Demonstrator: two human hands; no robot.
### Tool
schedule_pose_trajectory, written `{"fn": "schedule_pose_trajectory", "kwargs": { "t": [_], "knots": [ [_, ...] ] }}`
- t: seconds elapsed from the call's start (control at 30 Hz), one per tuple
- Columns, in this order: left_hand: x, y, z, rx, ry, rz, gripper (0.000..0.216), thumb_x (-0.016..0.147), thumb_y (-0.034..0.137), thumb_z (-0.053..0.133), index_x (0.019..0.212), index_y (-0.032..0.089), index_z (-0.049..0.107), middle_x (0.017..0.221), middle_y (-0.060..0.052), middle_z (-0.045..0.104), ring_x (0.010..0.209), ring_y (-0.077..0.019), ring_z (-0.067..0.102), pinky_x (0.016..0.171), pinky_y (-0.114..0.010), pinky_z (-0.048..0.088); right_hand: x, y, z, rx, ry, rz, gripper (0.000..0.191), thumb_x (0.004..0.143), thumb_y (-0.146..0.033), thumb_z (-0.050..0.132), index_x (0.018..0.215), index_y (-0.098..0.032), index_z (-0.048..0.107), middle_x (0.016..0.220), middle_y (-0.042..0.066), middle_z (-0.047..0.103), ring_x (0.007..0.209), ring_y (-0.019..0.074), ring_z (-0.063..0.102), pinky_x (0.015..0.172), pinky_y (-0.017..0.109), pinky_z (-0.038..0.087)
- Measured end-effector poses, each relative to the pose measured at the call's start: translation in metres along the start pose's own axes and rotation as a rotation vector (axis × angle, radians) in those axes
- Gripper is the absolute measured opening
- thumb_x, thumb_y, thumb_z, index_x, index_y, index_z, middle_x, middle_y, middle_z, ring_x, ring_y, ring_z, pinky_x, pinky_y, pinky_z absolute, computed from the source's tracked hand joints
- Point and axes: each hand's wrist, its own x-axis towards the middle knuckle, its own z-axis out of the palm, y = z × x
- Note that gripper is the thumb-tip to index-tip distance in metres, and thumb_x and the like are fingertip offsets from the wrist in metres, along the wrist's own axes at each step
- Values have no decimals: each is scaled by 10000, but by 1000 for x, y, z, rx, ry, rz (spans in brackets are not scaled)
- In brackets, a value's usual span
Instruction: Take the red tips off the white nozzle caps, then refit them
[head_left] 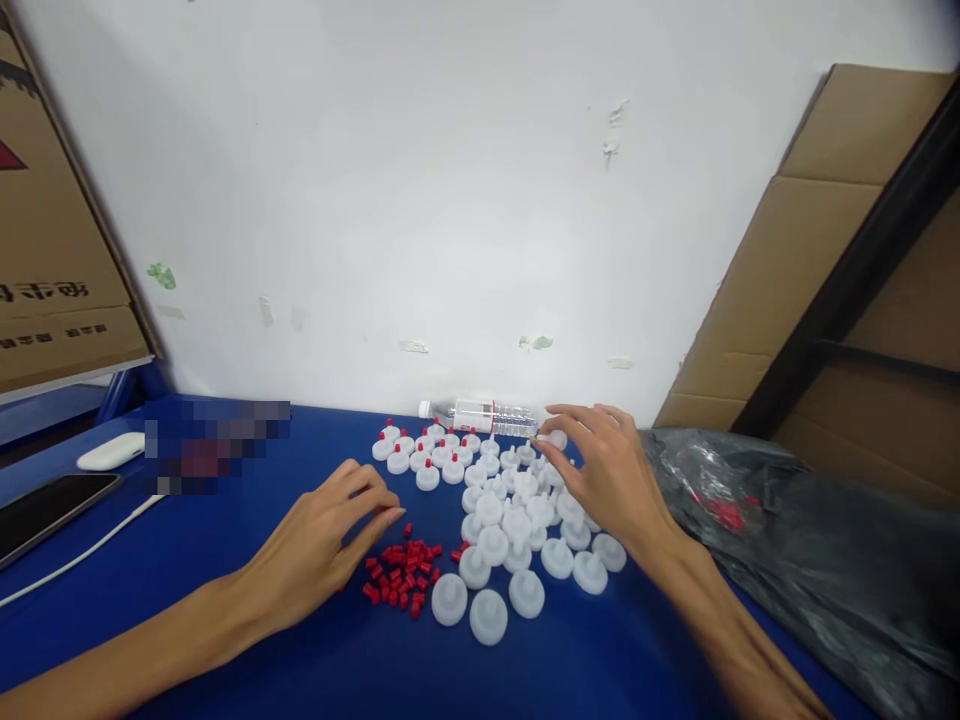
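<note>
Just above a loose pile of small red caps [405, 575], my left hand [330, 535] has its thumb and forefinger tips drawn together. Whatever they may hold is hidden. My right hand [604, 465] reaches over the back right of a cluster of white spouted lids [516, 524]. Its thumb and forefinger are apart, close to a white lid [555, 439], and no grip on it shows. At the back left of the cluster, several white lids with red caps on their spouts [427, 475] stand upright in a group.
A clear plastic bottle [476, 416] lies along the wall behind the lids. On the right is a dark plastic bag [810, 560] with a clear bag of red pieces [727, 512]. A phone [52, 510], white case [112, 452] and white cable [82, 552] lie left.
</note>
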Motion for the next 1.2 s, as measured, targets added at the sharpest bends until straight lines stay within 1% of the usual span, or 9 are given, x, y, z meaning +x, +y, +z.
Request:
{"fn": "schedule_pose_trajectory", "kwargs": {
  "t": [0.1, 0.17, 0.27, 0.37, 0.6, 0.7, 0.83, 1.0, 1.2],
  "knots": [
    [-1, -3, 1, -9, -29, -7, 293, 1095, 363, 410, 1030, 243, 670, 998, -30, 643, 931, -206, 534, 776, -305, 470, -1, -5, 3, 3, -21, 0, 105, 998, -300, 616, 1011, -229, 692, 1031, 68, 718, 925, 254, 651, 912, 435, 408],
    [-1, -6, 2, -14, -52, -20, 287, 1093, 371, 417, 1054, 249, 674, 1016, -27, 653, 948, -209, 541, 799, -316, 475, -2, -10, 5, 19, -35, -7, 103, 999, -289, 622, 1004, -222, 700, 959, 57, 714, 875, 239, 647, 882, 416, 408],
    [-3, -9, 4, -13, -85, -29, 245, 1086, 357, 440, 1101, 261, 665, 1058, -18, 667, 993, -211, 553, 824, -319, 481, -2, -19, 8, 60, -68, -38, 104, 1009, -274, 613, 998, -217, 698, 905, 36, 722, 847, 211, 656, 913, 405, 394],
    [-4, -12, 6, -15, -109, -21, 216, 1082, 339, 455, 1129, 271, 655, 1085, -9, 677, 1029, -207, 563, 832, -308, 484, -2, -28, 10, 98, -114, -75, 103, 1016, -256, 602, 996, -215, 695, 895, 25, 733, 850, 201, 663, 936, 399, 384],
    [-4, -17, 8, -31, -143, 33, 255, 1100, 383, 433, 1095, 271, 662, 1042, 1, 693, 988, -198, 560, 821, -297, 469, -4, -31, 11, 112, -206, -88, 139, 1023, -228, 575, 947, -198, 687, 897, 38, 734, 856, 210, 659, 923, 403, 384],
    [-4, -16, 7, -31, -146, 32, 294, 1101, 413, 422, 1067, 262, 672, 1031, -6, 688, 978, -200, 553, 807, -297, 464, -4, -31, 11, 111, -220, -80, 139, 1019, -228, 576, 946, -200, 691, 890, 36, 731, 854, 210, 657, 932, 411, 384],
    [-3, -15, 8, -31, -156, 29, 321, 1101, 433, 412, 1081, 257, 680, 1034, -12, 685, 977, -200, 551, 814, -305, 464, -3, -33, 9, 114, -233, -71, 141, 1007, -232, 585, 925, -201, 696, 866, 35, 729, 849, 212, 658, 937, 418, 388],
    [-3, -16, 9, -25, -169, 22, 294, 1099, 420, 425, 1112, 269, 676, 1049, -9, 684, 988, -203, 553, 816, -312, 466, -2, -34, 6, 130, -245, -78, 179, 1010, -240, 575, 872, -201, 683, 827, 33, 724, 829, 205, 654, 944, 424, 393],
    [-4, -16, 8, -34, -173, 36, 282, 1099, 414, 432, 1111, 265, 671, 1052, -9, 692, 989, -203, 552, 821, -313, 465, -1, -34, 3, 152, -235, -89, 184, 1019, -241, 558, 889, -205, 683, 832, 25, 720, 825, 195, 645, 954, 418, 387]
  ]
}}
